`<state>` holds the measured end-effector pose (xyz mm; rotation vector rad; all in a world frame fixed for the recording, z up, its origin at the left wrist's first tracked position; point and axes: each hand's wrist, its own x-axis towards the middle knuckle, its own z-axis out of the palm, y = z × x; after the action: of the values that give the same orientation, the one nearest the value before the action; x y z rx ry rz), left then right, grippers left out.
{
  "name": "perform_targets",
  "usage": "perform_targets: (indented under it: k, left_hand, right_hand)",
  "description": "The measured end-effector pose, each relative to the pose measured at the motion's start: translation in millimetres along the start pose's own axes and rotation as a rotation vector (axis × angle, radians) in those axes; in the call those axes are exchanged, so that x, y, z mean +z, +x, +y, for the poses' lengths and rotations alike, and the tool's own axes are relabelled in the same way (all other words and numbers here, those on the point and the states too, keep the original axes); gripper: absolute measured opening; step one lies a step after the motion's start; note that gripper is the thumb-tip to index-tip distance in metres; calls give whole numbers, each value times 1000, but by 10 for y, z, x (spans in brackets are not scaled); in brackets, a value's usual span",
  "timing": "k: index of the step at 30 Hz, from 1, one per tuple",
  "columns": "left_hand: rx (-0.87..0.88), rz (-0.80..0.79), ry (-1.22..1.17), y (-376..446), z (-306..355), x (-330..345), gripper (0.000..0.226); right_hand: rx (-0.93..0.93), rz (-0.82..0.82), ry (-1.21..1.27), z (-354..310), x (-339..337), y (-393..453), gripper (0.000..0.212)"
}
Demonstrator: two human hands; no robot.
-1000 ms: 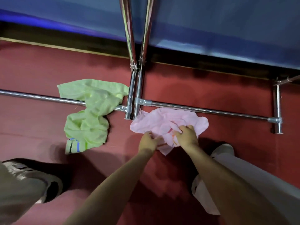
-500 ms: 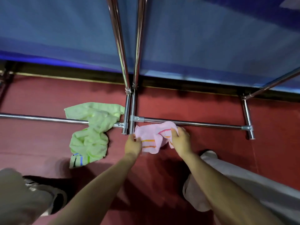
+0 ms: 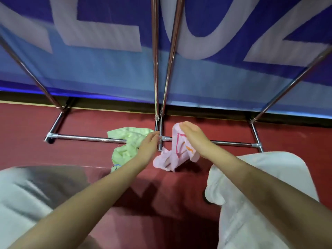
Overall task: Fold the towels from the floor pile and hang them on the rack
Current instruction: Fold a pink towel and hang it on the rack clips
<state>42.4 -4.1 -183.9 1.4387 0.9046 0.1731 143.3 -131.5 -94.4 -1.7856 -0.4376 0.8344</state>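
Note:
A crumpled pink towel with orange and pink stripes hangs above the red floor. My right hand grips its top edge and holds it up. My left hand is just left of it, apart from the cloth, with relaxed fingers near the rack's low joint; it holds nothing. A light green towel lies bunched on the floor, draped over the rack's low chrome bar. The chrome rack's uprights rise in the middle, directly behind both hands.
A blue banner with big white letters hangs behind the rack. Slanted chrome legs stand at the left and the right. My knees in light trousers fill the lower left and the lower right. The floor is dark red.
The pink towel has been lifted off the floor. My left hand has let go of it and only my right hand holds it now. The view has tilted up to the banner.

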Motion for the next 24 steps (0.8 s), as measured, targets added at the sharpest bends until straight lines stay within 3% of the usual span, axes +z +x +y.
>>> perform_targets:
  k: [4,7,16,18,22,24]
  left_hand:
    - [146,-138,-68,-683,285,-171,30]
    - [176,-209,-43,-1030,249,-288,31]
    - [243,52,-98,-1425,347,-208,20]
    - [268,127,-55,-1405,319,-268,18]
    - [313,203,-37,-1365,300,-407,18]
    - [306,234,-87,-1341,279,-455,17]
  right_hand:
    - [-161,-79,-23,-128,166,-487,18]
    - [-272,-29,-109,-41,200,-660,19]
    - [-373,63,-144,-3,360,-824,18]
    - [-389,79,-236,34,333,-818,22]
    - [-379,72,-562,132,323,-812,7]
    - [-350,41,-585,154,353,-820,11]
